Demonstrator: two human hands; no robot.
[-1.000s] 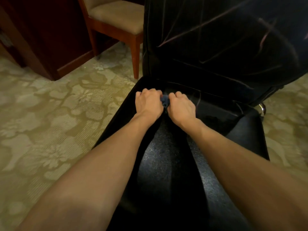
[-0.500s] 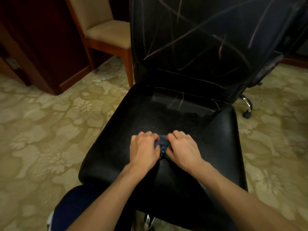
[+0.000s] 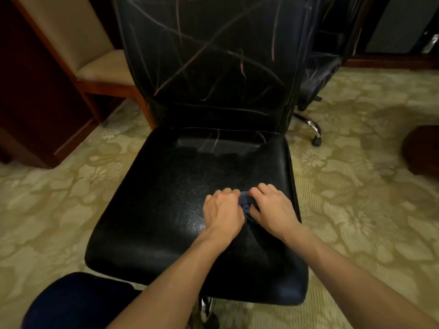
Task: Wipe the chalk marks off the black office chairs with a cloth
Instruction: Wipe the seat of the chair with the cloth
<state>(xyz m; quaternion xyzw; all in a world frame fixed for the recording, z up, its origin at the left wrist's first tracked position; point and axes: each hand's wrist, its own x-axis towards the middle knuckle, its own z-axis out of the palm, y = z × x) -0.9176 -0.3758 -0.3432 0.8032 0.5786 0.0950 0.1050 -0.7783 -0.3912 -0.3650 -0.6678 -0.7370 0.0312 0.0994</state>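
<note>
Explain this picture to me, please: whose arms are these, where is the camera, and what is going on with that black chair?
There is no machine here. A person wears a camera on the head, so you look down along their own bare arms. The left hand and right hand press a small dark blue cloth onto the seat of a black office chair. Both hands curl over the cloth, which shows only between them. The backrest is still streaked with pale chalk marks; a few remain at the seat's back edge. A wooden chair with a beige cushion stands behind on patterned carpet.
</note>
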